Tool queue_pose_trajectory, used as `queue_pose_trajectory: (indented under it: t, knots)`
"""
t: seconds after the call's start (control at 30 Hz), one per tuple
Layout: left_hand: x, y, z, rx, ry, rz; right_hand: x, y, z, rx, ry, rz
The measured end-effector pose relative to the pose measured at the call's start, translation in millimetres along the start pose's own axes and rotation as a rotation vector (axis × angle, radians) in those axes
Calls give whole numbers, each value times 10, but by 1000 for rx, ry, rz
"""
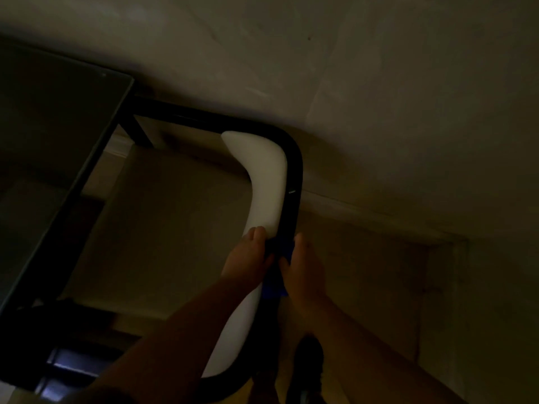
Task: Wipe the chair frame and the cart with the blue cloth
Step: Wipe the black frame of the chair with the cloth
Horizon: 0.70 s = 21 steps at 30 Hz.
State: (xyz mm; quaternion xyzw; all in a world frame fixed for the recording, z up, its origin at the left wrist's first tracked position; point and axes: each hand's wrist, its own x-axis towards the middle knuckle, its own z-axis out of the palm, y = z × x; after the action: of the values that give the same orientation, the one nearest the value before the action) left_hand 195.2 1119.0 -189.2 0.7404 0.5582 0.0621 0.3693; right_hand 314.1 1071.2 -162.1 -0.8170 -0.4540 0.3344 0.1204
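Observation:
The room is dim. A chair with a black tubular frame and a curved white backrest stands in the middle of the head view. A blue cloth is wrapped around the frame's right tube, low down. My right hand grips the cloth against the tube from the right. My left hand holds the white backrest beside it, fingers curled over its edge. Most of the cloth is hidden between my hands.
A dark glass-topped table with a black edge runs along the left. The chair's pale seat lies below the backrest. A plain wall fills the back and right. My dark shoe shows on the floor at bottom centre.

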Motion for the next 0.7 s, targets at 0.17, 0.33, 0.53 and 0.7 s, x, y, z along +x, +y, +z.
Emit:
queue_pose_trajectory:
  t: [0.17,0.33,0.53,0.7]
  knots:
    - [630,208,-141,-48,43,20,623,-128,-196,70,68,-8]
    - [1270,385,-277,-60,98,25,1270,-291,-405,87,176,-68]
    - [2032,526,-431,-72,223,-2,2077,-562,-637,-73,257,-110]
    - [2460,490,-516,82,286,18,2476,-695,-632,-88,311,-153]
